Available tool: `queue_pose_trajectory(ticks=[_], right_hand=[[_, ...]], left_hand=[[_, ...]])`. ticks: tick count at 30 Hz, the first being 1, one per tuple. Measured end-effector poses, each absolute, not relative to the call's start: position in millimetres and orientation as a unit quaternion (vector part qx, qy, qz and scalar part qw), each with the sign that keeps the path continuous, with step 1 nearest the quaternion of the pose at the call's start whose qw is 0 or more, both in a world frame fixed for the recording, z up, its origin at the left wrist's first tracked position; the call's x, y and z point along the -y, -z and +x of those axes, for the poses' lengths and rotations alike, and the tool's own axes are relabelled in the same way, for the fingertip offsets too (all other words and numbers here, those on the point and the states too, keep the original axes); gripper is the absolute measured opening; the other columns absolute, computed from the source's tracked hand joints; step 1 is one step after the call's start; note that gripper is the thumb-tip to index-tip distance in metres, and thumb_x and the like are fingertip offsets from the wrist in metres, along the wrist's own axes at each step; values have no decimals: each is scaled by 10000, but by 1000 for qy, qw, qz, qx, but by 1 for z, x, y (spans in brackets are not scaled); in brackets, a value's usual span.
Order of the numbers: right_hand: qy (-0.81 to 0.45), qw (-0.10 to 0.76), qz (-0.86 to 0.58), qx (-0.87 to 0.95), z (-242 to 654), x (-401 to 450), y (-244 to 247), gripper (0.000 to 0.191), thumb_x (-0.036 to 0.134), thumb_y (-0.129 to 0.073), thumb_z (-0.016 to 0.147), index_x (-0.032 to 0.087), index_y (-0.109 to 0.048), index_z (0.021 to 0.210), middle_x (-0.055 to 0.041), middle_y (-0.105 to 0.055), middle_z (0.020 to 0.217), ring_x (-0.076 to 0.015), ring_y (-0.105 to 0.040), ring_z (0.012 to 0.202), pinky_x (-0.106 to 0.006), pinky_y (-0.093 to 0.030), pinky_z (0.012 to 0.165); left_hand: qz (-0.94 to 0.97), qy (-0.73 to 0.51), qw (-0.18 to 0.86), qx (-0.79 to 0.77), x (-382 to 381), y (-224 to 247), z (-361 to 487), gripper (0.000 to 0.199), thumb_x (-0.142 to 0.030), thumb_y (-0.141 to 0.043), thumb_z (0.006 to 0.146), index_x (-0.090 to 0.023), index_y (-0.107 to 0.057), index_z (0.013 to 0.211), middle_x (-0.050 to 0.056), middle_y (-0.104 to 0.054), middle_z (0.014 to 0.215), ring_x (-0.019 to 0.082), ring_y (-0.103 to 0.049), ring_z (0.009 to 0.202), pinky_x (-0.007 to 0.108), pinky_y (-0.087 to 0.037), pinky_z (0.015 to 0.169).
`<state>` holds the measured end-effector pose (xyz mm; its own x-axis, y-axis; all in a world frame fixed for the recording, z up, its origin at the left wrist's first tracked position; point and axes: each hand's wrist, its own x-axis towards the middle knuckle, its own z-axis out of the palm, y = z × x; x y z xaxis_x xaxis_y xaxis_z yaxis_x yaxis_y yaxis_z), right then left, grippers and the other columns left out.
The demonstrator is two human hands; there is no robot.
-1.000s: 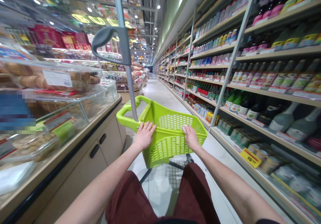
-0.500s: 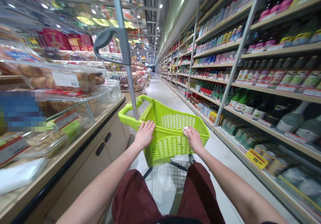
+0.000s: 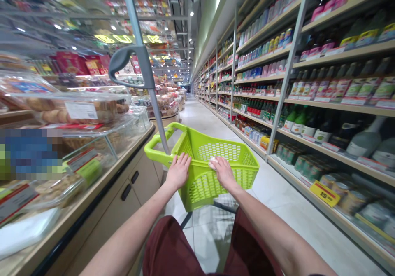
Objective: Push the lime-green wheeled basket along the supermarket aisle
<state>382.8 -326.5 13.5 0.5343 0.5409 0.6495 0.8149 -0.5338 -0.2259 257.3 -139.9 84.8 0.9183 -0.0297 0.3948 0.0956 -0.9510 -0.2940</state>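
Observation:
A lime-green plastic shopping cart [image 3: 212,185] with perforated basket walls stands right in front of my knees. My left hand [image 3: 179,171] holds the near rim close to the cart's handle end, fingers bent over the edge. Pressed against the same rim, around the middle of the long side, is a crumpled white wipe [image 3: 212,163], which looks like tissue or cloth. My right hand [image 3: 224,172] is closed on that wipe, and its fingertips are partly hidden. Inside the basket I see only green walls; its floor is out of sight.
A grey pole with a hooked holder [image 3: 145,68] rises from the cart's handle. On the left runs a counter [image 3: 129,164] with packaged baked goods. Shelves of bottles and cans [image 3: 339,99] line the right, with a yellow price sign [image 3: 324,192] low down. A tiled aisle stretches ahead.
My right hand has slid leftward along the rim with the wipe, closer to my left hand. My left hand stays at its place on the rim. The view has tilted slightly.

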Motion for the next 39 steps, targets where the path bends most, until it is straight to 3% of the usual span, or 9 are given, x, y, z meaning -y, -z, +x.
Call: queue_pose_trajectory(ticks=[6,10,16,20,23,27,32,36,39], right_hand=[[319,228,-886,249,426,410,4,387,59,-387,749,211,-583,1046,-101,-494,1188,-242,-414,1119,-440,-319,924],[332,289,-852,282,406,354,-7,453,19,-342,722,174,-562,1087,-104,-544,1114,-222,-439,1104,-412,-338,934],[303,281,-801,433,373,289,-22,475,21,-392,701,210,-547,1108,-82,-480,1212,-212,-409,1136,-410,-337,949],[302,267,-832,381,402,338,-10,425,39,-377,730,212,-580,1061,-87,-510,1174,-218,-436,1110,-413,-349,933],[287,275,-848,351,413,349,-11,414,39,-370,730,178,-592,1050,-110,-530,1142,-229,-438,1107,-403,-350,934],[244,322,-823,399,385,288,-35,464,16,-374,696,164,-568,1091,-99,-526,1142,-207,-437,1103,-372,-348,944],[233,400,-764,449,336,211,-62,505,9,-375,680,174,-536,1129,-95,-481,1197,-207,-389,1143,-409,-321,971],[249,380,-720,524,324,213,-70,536,-1,-391,667,213,-523,1140,-73,-440,1244,-204,-367,1170,-425,-315,986],[282,346,-686,574,322,219,-113,513,4,-375,698,201,-513,1151,-80,-440,1245,-185,-383,1165,-387,-340,981]], left_hand=[[-964,223,144,31,144,-83,258,507,-195,-398,731,-148,-415,1236,97,-416,1305,235,-296,1244,434,-184,1033],[-968,215,129,29,157,-81,263,525,-237,-422,724,-137,-406,1239,99,-407,1311,238,-285,1248,453,-146,1044],[-971,221,85,-25,147,-98,253,507,-252,-444,724,-156,-413,1221,78,-421,1302,202,-318,1229,410,-198,1042],[-919,374,58,111,108,-115,230,474,-191,-380,751,-138,-395,1221,108,-446,1269,206,-348,1201,420,-241,1014],[-913,362,65,178,89,-116,220,527,-280,-456,716,-125,-406,1217,124,-431,1277,284,-286,1227,497,-225,997],[-928,322,81,171,90,-111,220,538,-347,-511,682,-173,-451,1188,81,-425,1290,312,-191,1262,497,-195,1011],[-931,320,85,152,94,-109,217,541,-344,-524,677,-208,-446,1195,62,-407,1308,296,-188,1270,478,-192,1019],[-934,318,79,142,93,-109,211,549,-335,-531,673,-213,-443,1201,63,-390,1323,296,-188,1274,478,-192,1018],[-939,309,73,131,91,-113,209,542,-333,-512,686,-215,-433,1209,62,-402,1315,277,-212,1271,482,-176,1023]])
